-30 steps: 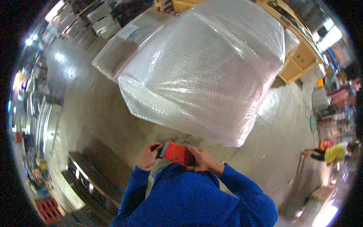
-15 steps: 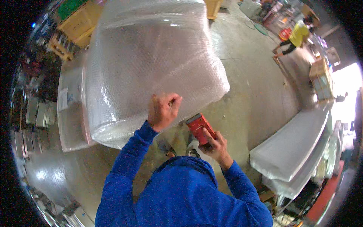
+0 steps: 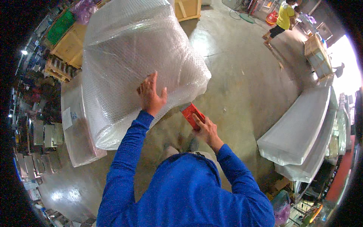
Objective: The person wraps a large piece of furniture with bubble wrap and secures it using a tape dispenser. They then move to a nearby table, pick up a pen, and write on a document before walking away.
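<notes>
Apparently at a positioning step before a large, bulky load in clear bubble wrap (image 3: 128,56). Grasping a red, box-shaped object with a greyish end (image 3: 189,112) in the right hand (image 3: 208,132), thumb pressed along the upper face, over the grey concrete floor (image 3: 234,83) and, in this view, just beside the load's near edge. Gripping nothing visible with the left hand (image 3: 151,97), spread loosely over the wrap (impossible to tell from above whether touching or hovering). Calling, by the look of it, for a firm right grip, a light left palm and care against snagging the thin, glossy film.
</notes>
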{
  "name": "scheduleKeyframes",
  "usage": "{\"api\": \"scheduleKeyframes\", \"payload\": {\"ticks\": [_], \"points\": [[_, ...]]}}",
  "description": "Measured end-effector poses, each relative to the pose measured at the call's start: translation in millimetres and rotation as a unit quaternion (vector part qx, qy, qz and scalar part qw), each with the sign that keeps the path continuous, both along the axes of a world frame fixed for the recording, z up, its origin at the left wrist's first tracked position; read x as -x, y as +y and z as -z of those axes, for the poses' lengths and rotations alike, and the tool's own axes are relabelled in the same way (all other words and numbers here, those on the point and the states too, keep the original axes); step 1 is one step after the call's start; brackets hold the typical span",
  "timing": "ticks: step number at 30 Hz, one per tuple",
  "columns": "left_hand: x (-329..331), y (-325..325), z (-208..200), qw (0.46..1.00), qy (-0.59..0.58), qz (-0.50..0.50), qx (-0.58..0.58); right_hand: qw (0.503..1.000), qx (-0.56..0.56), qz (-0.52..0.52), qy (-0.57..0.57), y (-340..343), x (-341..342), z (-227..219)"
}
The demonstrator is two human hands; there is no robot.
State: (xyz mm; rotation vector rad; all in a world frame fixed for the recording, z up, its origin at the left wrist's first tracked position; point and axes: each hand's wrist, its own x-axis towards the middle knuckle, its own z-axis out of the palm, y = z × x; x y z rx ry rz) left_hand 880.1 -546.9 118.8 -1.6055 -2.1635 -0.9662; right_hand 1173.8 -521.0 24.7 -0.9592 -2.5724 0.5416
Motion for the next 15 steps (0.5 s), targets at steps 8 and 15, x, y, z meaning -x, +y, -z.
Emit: {"api": "scheduleKeyframes", "payload": {"ticks": [8, 15], "points": [[-44, -9, 89, 0.870, 0.368, 0.212, 0.249, 0.985, 0.078, 0.064, -0.142, 5, 19, 1], [-5, 11, 153, 0.699, 0.681, 0.101, 0.194, 0.927, 0.024, 0.147, -0.343, -12, 108, 20]]}}
